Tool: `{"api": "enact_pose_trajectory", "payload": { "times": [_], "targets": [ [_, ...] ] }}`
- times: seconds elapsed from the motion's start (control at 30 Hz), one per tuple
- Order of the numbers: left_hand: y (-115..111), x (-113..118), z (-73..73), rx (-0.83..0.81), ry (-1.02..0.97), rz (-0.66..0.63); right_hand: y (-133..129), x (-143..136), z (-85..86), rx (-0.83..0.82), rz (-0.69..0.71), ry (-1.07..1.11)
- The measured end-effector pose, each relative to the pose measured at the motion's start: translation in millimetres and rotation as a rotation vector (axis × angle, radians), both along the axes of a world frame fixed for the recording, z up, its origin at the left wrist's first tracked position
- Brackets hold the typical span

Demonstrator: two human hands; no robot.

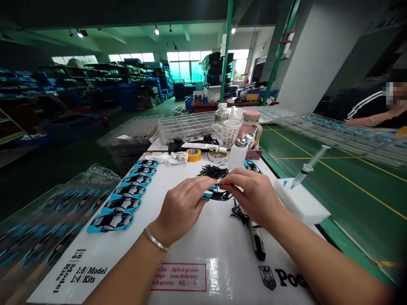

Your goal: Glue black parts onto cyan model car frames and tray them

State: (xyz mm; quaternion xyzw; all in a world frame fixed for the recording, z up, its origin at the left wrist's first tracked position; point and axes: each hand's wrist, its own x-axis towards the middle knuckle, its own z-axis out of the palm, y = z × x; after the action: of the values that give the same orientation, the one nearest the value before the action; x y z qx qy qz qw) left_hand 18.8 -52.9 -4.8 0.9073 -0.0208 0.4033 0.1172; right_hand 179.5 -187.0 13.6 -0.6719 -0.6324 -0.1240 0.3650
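Observation:
A small blue-and-black model car part (219,194) is held up between my two hands over the white table. My left hand (187,199) pinches its left side, fingers closed. My right hand (254,192) has thumb and forefinger pressed together at its upper right edge; whether a tiny piece sits in that pinch is hidden. Just behind lies a pile of small black strips (213,171). Under my right hand are more black pieces (240,213) and a black-and-silver tool (257,241), perhaps a knife. Similar blue-and-black parts (129,190) form a row on the left.
A white bottle with a metal cap (238,153), yellow tape (193,155) and a clear divided box (187,127) stand at the back. On the right, a syringe (310,166) sticks up from a white foam block (303,203). Another person's arm (378,116) is at far right.

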Motion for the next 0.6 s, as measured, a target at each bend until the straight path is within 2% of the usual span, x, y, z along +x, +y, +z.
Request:
{"api": "enact_pose_trajectory", "payload": {
  "times": [0.27, 0.6],
  "targets": [
    [-1.8, -1.6, 0.3, 0.032, -0.033, -0.004, 0.5, -3.4, 3.2, 0.038, 0.02, 0.019],
    [-0.2, -0.4, -0.3, 0.083, -0.074, -0.014, 2.2, -1.0, -0.7, 0.109, 0.055, -0.015]
  ]
}}
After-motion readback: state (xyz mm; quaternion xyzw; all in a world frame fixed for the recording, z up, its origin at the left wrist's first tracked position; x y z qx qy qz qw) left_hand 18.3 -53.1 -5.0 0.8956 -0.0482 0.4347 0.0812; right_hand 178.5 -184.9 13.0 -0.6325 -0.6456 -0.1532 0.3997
